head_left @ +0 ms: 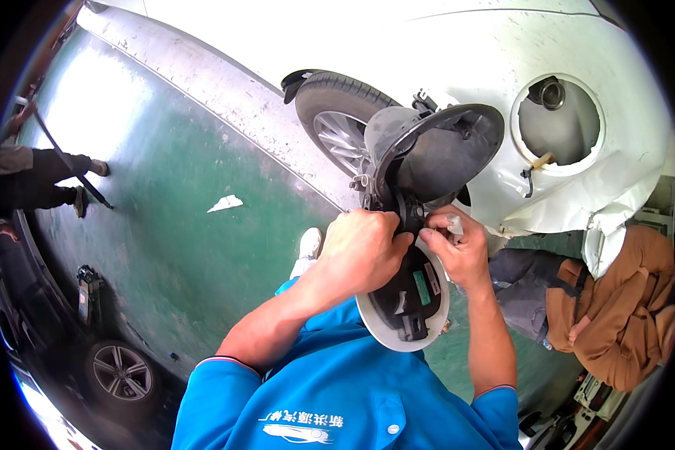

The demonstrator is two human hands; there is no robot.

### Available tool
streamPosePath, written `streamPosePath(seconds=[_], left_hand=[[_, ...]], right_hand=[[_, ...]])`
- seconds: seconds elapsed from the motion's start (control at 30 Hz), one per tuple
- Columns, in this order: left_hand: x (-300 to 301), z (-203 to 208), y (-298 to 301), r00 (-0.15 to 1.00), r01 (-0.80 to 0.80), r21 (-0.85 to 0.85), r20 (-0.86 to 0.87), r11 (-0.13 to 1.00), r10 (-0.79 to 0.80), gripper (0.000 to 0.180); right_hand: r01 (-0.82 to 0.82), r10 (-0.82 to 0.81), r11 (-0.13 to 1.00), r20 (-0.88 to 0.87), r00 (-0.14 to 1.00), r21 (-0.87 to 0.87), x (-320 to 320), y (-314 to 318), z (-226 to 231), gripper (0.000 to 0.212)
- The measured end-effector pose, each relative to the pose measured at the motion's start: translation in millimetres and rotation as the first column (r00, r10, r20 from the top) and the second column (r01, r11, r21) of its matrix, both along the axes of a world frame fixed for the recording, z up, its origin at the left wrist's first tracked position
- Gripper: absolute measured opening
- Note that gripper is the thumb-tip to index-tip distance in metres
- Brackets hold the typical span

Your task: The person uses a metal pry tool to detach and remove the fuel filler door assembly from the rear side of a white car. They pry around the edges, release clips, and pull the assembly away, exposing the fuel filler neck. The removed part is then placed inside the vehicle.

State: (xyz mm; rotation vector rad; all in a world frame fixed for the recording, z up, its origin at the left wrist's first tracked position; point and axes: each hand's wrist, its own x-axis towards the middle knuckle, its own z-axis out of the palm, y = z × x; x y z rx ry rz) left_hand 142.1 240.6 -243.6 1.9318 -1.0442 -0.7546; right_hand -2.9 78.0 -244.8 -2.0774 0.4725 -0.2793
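In front of my chest I hold a black plastic fuel filler housing [446, 154], its bowl-shaped part facing up and away. A round fuel door [441, 319], white at the rim with a black inner side, hangs below it from the hinge [410, 214]. My left hand [364, 251] is closed around the hinge's left side, thumb pressed inward. My right hand [459, 247] pinches the hinge area from the right; something small and white shows at its fingers. What lies under the fingertips is hidden.
Ahead stands a white car body [487, 52] with a round filler opening [562, 124] and a wheel [341, 120]. A person in brown clothing [615, 307] is at the right. Another person in dark trousers [41, 180] stands far left, near a dark car [34, 300]. Torn white paper [225, 203] lies on the green floor.
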Motion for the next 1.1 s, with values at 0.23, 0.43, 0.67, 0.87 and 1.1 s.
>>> streamPosePath(seconds=[0.23, 0.43, 0.67, 0.87, 1.1], left_hand=[[14.0, 2.3, -0.2, 0.993, 0.099, 0.053, -0.063, 0.994, -0.095, 0.028], [20.7, -0.8, -2.4, 0.978, 0.097, 0.064, -0.193, 0.993, -0.083, 0.029], [20.0, -19.7, 6.4, 0.971, -0.015, -0.091, -0.24, 0.996, -0.007, 0.022], [20.4, -27.6, 13.0, 0.902, -0.084, -0.11, -0.43, 0.99, 0.028, 0.023], [2.0, -45.8, 7.8, 0.816, -0.029, -0.152, -0.575, 0.988, -0.064, 0.024]], right_hand=[[0.156, -0.154, 0.987, -0.054, 0.987, 0.038, -1.2, -5.7, -2.5, 0.013], [0.054, -0.005, 0.973, -0.213, 0.977, 0.223, 2.7, -12.0, 20.8, 0.018], [0.217, -0.054, 0.912, -0.421, 0.905, 0.349, -9.8, -19.2, 69.5, 0.032], [0.122, -0.092, 0.986, -0.241, 0.966, 0.113, -39.5, 2.9, 61.1, 0.027], [0.259, -0.184, 0.889, -0.225, 0.957, 0.377, -34.8, 35.8, -18.8, 0.028]])
